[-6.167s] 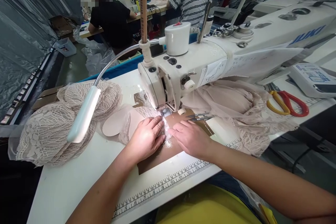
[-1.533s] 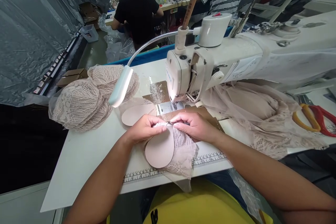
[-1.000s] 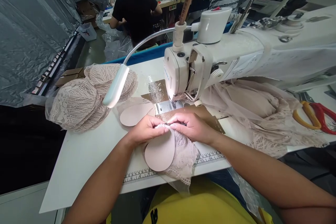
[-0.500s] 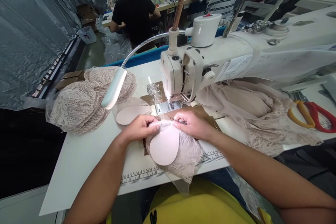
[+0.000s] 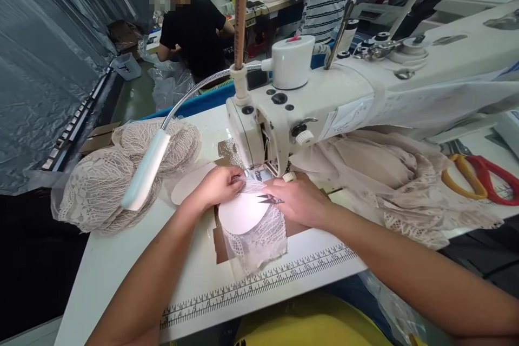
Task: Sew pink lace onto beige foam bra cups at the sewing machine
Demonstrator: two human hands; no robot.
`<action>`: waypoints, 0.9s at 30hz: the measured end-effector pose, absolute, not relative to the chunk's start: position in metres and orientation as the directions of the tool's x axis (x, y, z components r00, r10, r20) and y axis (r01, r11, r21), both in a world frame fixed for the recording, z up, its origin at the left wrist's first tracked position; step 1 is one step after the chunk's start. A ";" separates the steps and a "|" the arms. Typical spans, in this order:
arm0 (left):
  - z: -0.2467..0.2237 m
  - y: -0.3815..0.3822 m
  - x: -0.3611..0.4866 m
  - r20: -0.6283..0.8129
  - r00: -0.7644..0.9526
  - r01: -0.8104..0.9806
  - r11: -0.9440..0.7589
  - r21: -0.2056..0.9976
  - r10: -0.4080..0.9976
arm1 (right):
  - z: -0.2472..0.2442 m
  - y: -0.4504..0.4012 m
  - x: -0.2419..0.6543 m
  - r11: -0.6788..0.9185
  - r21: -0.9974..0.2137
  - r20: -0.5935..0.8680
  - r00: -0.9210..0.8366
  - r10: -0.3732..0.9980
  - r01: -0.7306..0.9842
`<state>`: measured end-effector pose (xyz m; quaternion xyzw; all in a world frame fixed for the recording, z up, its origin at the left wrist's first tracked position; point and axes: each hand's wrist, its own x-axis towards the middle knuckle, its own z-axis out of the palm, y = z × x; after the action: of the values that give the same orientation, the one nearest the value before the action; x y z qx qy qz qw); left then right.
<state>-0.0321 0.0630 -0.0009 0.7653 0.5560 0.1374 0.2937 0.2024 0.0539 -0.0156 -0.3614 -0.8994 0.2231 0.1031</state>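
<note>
Under the needle area of the white sewing machine, my left hand pinches the upper left edge of a pale lace piece with a smooth oval cup on it. My right hand grips the piece's upper right edge. Small dark snips are tucked in that same hand, blades pointing left over the cup. Another pale cup lies on the table just left of my left hand. The fingertips of both hands are partly hidden by the fabric.
Stacked lace cups lie at the left beneath a lamp head. Beige fabric and red and yellow scissor handles are at the right. Two people work beyond; a ruler strip edges the table.
The view has shifted. Both hands and the lace piece have moved up closer to the needle area, and the piece has turned a little. The snips' blades now show over the cup.
</note>
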 end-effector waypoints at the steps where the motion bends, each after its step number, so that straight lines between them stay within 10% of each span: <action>1: 0.001 0.064 -0.031 -0.080 0.343 0.793 -0.242 0.559 0.936 | -0.018 0.053 0.201 0.652 -0.460 0.021 -0.726 0.687 0.604; 14: -0.006 0.008 0.004 0.046 0.525 0.840 -0.526 0.136 0.850 | -0.022 0.051 0.197 0.613 -0.438 0.061 -0.658 0.750 0.658; 27: -0.003 0.039 -0.018 -0.054 0.629 0.777 -0.628 0.039 0.775 | -0.024 0.052 0.198 0.661 -0.359 0.037 -0.698 0.715 0.659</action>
<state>-0.0182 0.0389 -0.0029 0.9020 0.4303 -0.0159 0.0294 0.1980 0.0524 -0.0237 -0.3788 -0.9071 0.1610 0.0879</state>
